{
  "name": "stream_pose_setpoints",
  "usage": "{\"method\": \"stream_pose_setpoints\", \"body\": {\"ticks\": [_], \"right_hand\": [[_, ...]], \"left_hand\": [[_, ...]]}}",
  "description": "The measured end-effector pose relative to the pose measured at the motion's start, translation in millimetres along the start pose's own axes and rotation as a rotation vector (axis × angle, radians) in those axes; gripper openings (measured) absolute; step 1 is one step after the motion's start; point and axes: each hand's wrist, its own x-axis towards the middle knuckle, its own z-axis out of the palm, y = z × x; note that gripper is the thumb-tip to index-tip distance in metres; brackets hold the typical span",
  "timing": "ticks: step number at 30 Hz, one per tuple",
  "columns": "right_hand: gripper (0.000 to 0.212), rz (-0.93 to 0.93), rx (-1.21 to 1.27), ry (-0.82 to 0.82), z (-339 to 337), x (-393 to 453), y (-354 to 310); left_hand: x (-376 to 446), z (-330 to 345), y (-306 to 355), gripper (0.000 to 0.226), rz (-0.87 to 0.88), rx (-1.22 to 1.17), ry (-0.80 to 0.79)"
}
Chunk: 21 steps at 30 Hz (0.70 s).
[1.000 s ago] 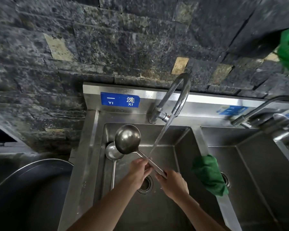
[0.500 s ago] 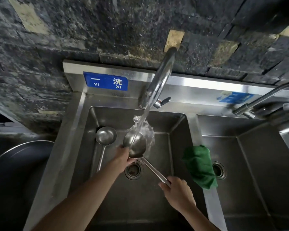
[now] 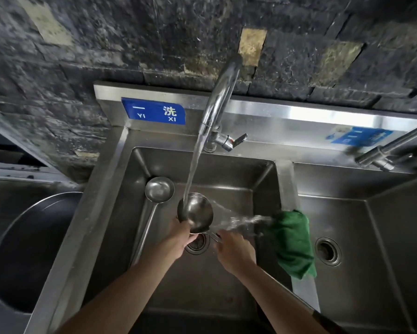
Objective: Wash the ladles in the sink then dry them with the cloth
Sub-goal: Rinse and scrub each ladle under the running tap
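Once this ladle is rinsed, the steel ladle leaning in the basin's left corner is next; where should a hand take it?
Grip the second steel ladle mid-handle, from the right: its long thin handle slants down the left basin wall toward the person, bowl uppermost at the far end.

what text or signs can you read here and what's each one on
"一 洗" with "YI XI" beneath: blue label on the steel backsplash behind the left basin.
Second blue label, on the backsplash behind the right basin: white characters, too blurred to read.
No other text is visible.
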Motion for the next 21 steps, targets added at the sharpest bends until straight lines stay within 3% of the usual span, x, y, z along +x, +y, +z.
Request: {"method": "stream_pose_setpoints", "body": {"ticks": [2, 5, 9, 11, 14, 19, 21], "right_hand": [[0.024, -0.044, 0.030, -0.017, 3.1, 10.5, -8.0], [0.029, -0.088, 0.056, -0.065, 7.4, 21.8, -18.7], [0.023, -0.042, 0.140, -0.115, 7.4, 40.7, -33.7], [0.030, -0.010, 0.193, -0.110, 6.6, 46.5, -41.7], [0.039, -0.001, 0.261, -0.029, 7.7, 44.0, -45.8], [0.038, -0.090, 0.230, 0.013, 19.5, 22.5, -27.7], [0.035, -0.099, 0.208, 0.015, 22.1, 21.6, -26.3]], "left_hand": [[-3.1, -3.7, 9.5, 0.033, 0.084, 0.072, -0.012], [-10.1, -11.3, 22.7, 0.017, 0.356, 0.282, -0.026], [1.1, -16.9, 17.9, 0.035, 0.698, 0.696, -0.065], [13.6, -18.1, 13.4, 0.046, 0.738, 0.882, -0.021], [30.1, -14.8, 13.3, 0.044, 0.799, 0.967, 0.018], [48.5, -13.6, 48.6, 0.058, 0.527, 0.972, -0.009], [46.1, -8.2, 43.2, 0.052, 0.593, 1.088, 0.018]]}}
